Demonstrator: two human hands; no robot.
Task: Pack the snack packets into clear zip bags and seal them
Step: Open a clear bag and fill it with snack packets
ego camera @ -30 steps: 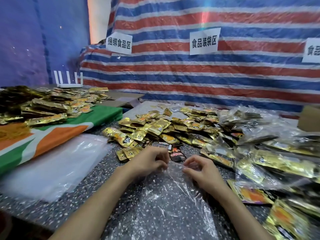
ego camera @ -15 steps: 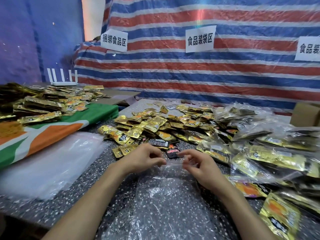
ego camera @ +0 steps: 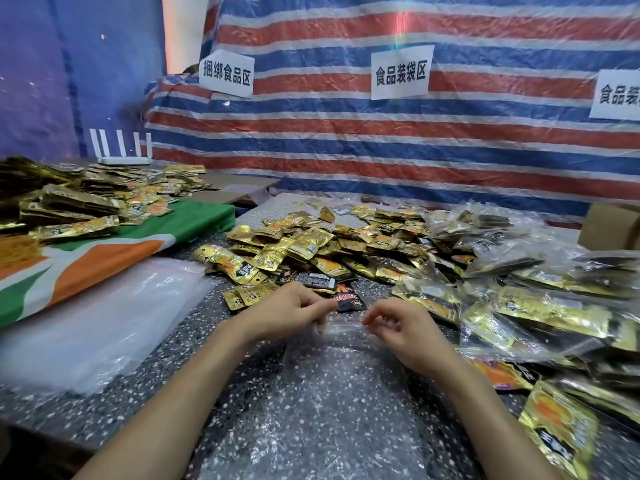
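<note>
Both hands pinch the mouth of the clear zip bag, left hand and right hand at either end of its red-lined strip. The empty bag lies flat toward the person. Thin film could cling shut or slip from the fingertips. Beyond, gold snack packets heap on the speckled table — striped tarp with paper signs behind.

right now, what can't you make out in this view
Head view only:
- Whether the clear zip bag is open or sealed: the left hand and right hand cover the strip's ends, and the strip is blurred.
- The rightmost sign: text cut off by the right edge.
- Print on the snack packets: too small.
- The cardboard box: cropped by the right edge.
</note>
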